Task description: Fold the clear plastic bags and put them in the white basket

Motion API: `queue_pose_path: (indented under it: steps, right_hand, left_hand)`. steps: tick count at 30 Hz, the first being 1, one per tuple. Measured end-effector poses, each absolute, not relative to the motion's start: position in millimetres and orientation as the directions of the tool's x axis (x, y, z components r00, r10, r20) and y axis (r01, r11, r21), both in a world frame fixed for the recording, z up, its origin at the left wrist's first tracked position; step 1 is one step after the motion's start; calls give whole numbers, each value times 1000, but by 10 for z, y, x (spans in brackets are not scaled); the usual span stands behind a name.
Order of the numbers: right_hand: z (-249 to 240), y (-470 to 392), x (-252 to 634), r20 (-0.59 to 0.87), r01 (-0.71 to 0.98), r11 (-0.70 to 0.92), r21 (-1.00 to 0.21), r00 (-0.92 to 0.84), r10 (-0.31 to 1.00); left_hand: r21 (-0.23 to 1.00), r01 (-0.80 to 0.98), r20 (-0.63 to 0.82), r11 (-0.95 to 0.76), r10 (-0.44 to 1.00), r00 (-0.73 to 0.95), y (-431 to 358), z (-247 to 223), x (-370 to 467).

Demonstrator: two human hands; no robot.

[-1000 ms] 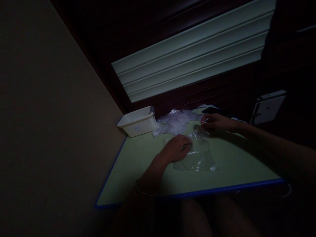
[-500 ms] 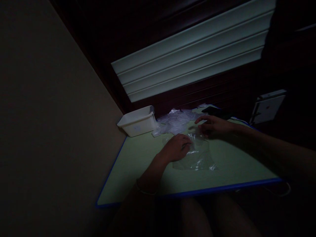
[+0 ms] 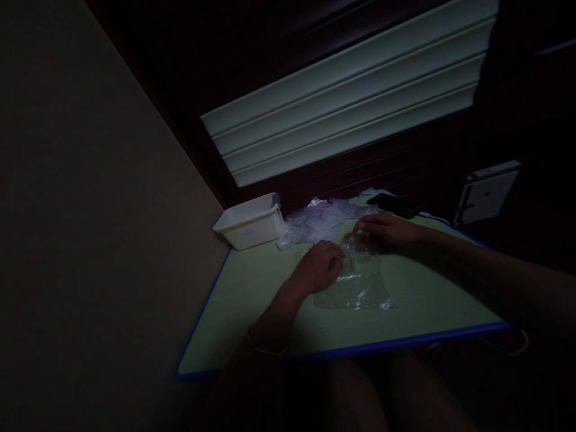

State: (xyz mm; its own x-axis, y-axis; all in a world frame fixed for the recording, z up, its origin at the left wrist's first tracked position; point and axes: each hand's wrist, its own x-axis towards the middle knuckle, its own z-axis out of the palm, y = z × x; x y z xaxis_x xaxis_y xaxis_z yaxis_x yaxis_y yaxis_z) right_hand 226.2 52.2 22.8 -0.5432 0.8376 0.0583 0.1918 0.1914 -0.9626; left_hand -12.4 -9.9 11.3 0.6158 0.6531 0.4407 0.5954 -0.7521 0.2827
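A clear plastic bag [image 3: 360, 291] lies spread on the pale green table, its far part raised and crumpled between my two hands. My left hand [image 3: 319, 267] rests over the left side of the bag with its fingers curled closed on the film. At the far right corner my right hand [image 3: 382, 231] is bent, thumb and fingers closed around the bag's upper edge. Its fingertips are partly hidden in shadow. Behind both hands lies a heap of similar clear plastic bags [image 3: 315, 223].
A white plastic bin [image 3: 252, 228] stands at the table's back left, by the wall. Some dark flat item [image 3: 396, 205] lies at the back right. The table [image 3: 252, 306] has a blue edge. Beyond it is a dark panel with pale slats [image 3: 351, 96].
My left fingers have risen slightly and curled more. My right hand has tilted a little, its fingers drawing closer together at the bag's edge. The bag has barely moved.
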Motion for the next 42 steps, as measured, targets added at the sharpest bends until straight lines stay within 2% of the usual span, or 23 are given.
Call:
queue_pose_path:
  steps: [3, 6, 9, 11, 16, 23, 30, 34, 42]
  right_hand:
    - [226, 553, 2276, 209, 279, 396, -875, -520, 828]
    - [242, 537, 2289, 334, 411, 596, -690, -550, 766]
    - [277, 487, 2293, 342, 536, 658, -529, -575, 743]
    - [297, 473, 2301, 304, 595, 645, -480, -577, 758]
    - [297, 528, 2365, 147, 660, 577, -482, -588, 795]
    - [302, 545, 2412, 87, 644, 585, -493, -632, 770]
    - [265, 586, 2435, 134, 632, 609, -479, -633, 762]
    - [327, 541, 2414, 184, 608, 602, -518, -608, 772]
    - [372, 458, 2368, 217, 508, 666, -547, -682, 698]
  left_hand:
    - [282, 599, 430, -750, 656, 620, -99, 112, -127]
    - [279, 605, 422, -746, 661, 620, -101, 117, -128]
    - [272, 615, 411, -740, 667, 621, -101, 120, -129]
    - [271, 617, 405, -739, 669, 623, -99, 116, -132]
    - [269, 605, 411, -749, 657, 632, -86, 95, -143]
    - [262, 607, 400, -750, 657, 639, -82, 95, -138]
    - [258, 609, 386, -750, 658, 647, -86, 96, -141]
    - [256, 607, 393, -753, 654, 646, -84, 89, -135]
    - [267, 618, 356, -740, 672, 650, -91, 117, -123]
